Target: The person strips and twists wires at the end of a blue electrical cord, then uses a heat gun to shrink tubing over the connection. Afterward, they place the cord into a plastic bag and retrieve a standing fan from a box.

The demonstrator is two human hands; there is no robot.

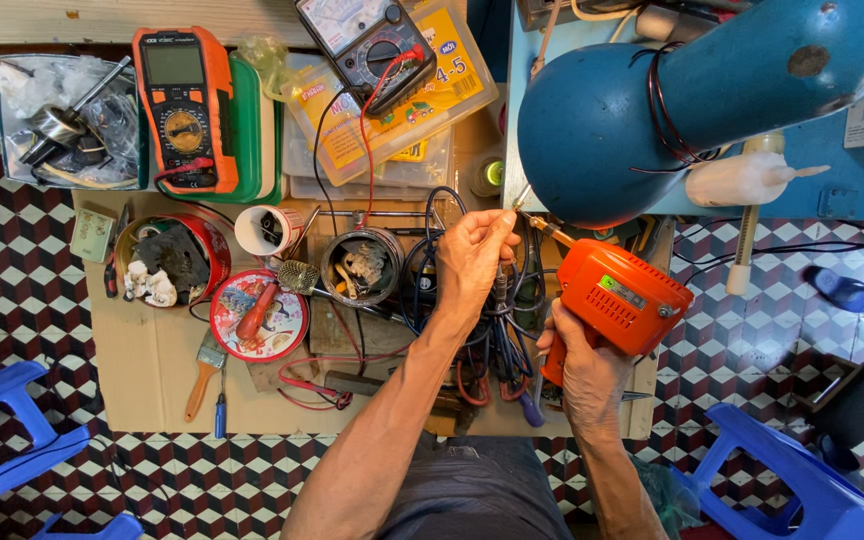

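Note:
My right hand (585,372) grips the handle of an orange soldering gun (620,297), whose metal tip (535,222) points up and left toward my left hand. My left hand (471,258) is raised over a tangle of blue and black wires (497,335), with its fingertips pinched on something thin close to the gun's tip. What it pinches is too small to make out. A blue desk lamp shade (592,140) hangs just above both hands.
On the cardboard-covered bench (142,360) lie an orange digital multimeter (184,108), a black analog meter (365,40), a round tin (362,265) of scraps, a red tin (174,257), a patterned lid (257,315) and a brush (204,372). Blue plastic stools (782,470) stand on the tiled floor.

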